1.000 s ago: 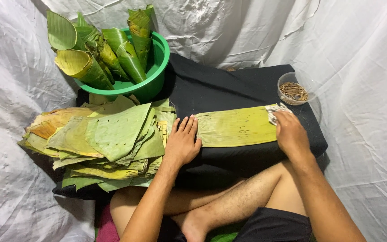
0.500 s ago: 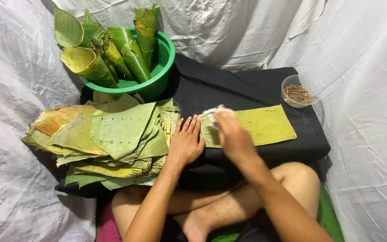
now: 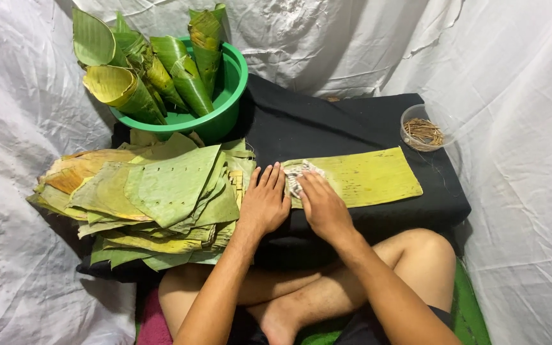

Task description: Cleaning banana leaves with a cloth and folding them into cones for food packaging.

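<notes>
A long yellow-green banana leaf strip (image 3: 368,179) lies flat on a black cloth-covered board (image 3: 327,124). My right hand (image 3: 322,206) presses a small crumpled grey-white rag (image 3: 297,174) onto the strip's left end. My left hand (image 3: 264,203) lies flat beside it, fingers spread, on the board at the edge of a thick pile of cut leaf pieces (image 3: 154,191).
A green basin (image 3: 225,105) at the back left holds several rolled leaf cones (image 3: 154,70). A small clear bowl of thin brown sticks (image 3: 421,131) stands at the board's right rear. White sheeting surrounds everything. My bare crossed legs (image 3: 314,294) are below.
My right hand has slid with the rag from the strip's right end to its left end, beside my left hand. The left hand stayed put.
</notes>
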